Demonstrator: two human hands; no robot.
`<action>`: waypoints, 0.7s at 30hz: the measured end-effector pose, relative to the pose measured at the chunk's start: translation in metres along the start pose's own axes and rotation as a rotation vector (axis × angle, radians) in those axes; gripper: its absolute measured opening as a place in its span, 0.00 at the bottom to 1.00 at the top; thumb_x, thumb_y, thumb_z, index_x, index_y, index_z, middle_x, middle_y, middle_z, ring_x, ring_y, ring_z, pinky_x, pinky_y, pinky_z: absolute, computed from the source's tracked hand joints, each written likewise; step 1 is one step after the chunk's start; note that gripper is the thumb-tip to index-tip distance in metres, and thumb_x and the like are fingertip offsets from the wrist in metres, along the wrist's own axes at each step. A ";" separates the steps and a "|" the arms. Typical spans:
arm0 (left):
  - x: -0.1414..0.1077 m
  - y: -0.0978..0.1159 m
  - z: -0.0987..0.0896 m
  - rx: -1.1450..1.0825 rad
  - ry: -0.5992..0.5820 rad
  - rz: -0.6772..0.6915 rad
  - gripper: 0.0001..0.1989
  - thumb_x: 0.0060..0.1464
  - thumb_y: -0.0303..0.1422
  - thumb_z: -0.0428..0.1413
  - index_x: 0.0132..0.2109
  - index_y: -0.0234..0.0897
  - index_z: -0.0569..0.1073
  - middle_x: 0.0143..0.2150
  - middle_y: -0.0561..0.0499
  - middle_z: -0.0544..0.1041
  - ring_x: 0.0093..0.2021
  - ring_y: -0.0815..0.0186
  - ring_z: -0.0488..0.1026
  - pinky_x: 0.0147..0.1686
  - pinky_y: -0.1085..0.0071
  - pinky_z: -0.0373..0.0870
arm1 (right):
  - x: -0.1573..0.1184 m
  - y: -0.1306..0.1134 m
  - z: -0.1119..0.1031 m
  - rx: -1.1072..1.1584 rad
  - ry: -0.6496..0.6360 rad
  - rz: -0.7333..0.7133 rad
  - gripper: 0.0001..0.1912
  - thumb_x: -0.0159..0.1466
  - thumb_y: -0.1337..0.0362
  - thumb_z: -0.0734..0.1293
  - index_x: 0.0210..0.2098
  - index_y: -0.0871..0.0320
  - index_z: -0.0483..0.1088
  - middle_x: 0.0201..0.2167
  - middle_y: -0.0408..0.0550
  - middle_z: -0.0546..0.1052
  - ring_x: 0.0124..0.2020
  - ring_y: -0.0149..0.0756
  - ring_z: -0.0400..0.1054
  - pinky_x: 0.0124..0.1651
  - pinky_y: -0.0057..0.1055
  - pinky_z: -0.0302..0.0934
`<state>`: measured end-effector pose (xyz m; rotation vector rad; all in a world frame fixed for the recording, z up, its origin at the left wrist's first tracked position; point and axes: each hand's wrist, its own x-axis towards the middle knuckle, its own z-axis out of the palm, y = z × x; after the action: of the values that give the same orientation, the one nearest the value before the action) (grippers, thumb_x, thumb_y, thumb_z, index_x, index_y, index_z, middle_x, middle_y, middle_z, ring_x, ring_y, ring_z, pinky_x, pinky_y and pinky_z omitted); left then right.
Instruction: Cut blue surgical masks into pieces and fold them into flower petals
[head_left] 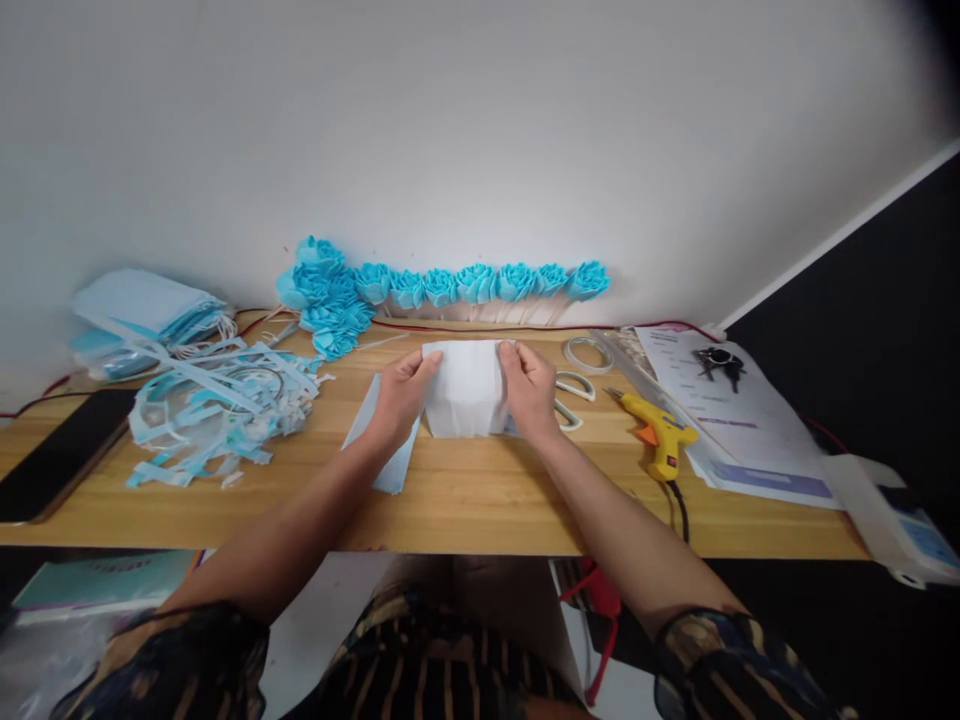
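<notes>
A white pleated sheet (466, 390) is held up over the middle of the wooden table. My left hand (405, 395) pinches its upper left corner, and my right hand (529, 388) pinches the upper right one. Beneath my left hand and wrist lies a folded light blue piece (396, 468). Scissors with pale handles (576, 387) lie just right of my right hand, their blades hidden. Farther right rests a yellow glue gun (660, 432).
Blue flowers (476, 284) line the wall. On the left are blue and white scraps (225, 405), stacked masks (146, 305) and a phone (64, 450). Tape (588, 354), papers (720, 400), keys (720, 362) and a white device (892, 520) occupy the right.
</notes>
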<state>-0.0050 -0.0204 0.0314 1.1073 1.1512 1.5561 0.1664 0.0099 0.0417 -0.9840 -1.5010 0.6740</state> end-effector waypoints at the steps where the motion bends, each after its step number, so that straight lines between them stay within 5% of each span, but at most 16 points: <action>1: 0.001 -0.001 -0.001 0.011 0.031 0.015 0.19 0.51 0.48 0.62 0.32 0.35 0.77 0.26 0.54 0.73 0.27 0.70 0.65 0.28 0.74 0.61 | 0.000 -0.001 0.000 -0.007 0.018 -0.001 0.24 0.68 0.48 0.61 0.22 0.55 0.53 0.21 0.37 0.51 0.25 0.28 0.46 0.28 0.29 0.45; 6: 0.000 0.000 -0.002 0.049 0.071 0.055 0.20 0.52 0.49 0.60 0.28 0.35 0.72 0.24 0.55 0.68 0.25 0.71 0.60 0.25 0.75 0.54 | 0.001 0.001 0.000 -0.005 0.051 0.010 0.25 0.67 0.46 0.61 0.22 0.55 0.52 0.21 0.37 0.51 0.25 0.28 0.47 0.28 0.28 0.46; 14: 0.000 0.006 -0.002 0.017 0.112 0.044 0.19 0.52 0.49 0.60 0.29 0.36 0.73 0.24 0.54 0.68 0.26 0.69 0.61 0.26 0.74 0.56 | 0.005 0.010 0.000 0.229 -0.069 0.147 0.29 0.66 0.37 0.57 0.23 0.54 0.59 0.21 0.41 0.60 0.26 0.32 0.54 0.30 0.30 0.53; 21: 0.002 0.004 -0.002 0.119 0.158 0.135 0.20 0.55 0.46 0.59 0.26 0.36 0.68 0.22 0.56 0.63 0.25 0.71 0.58 0.25 0.73 0.53 | 0.000 0.009 0.002 0.066 -0.059 0.114 0.27 0.64 0.42 0.63 0.22 0.55 0.54 0.21 0.38 0.54 0.25 0.28 0.48 0.28 0.29 0.46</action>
<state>-0.0074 -0.0198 0.0353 1.1777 1.3121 1.7236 0.1661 0.0148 0.0339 -1.0128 -1.4727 0.8354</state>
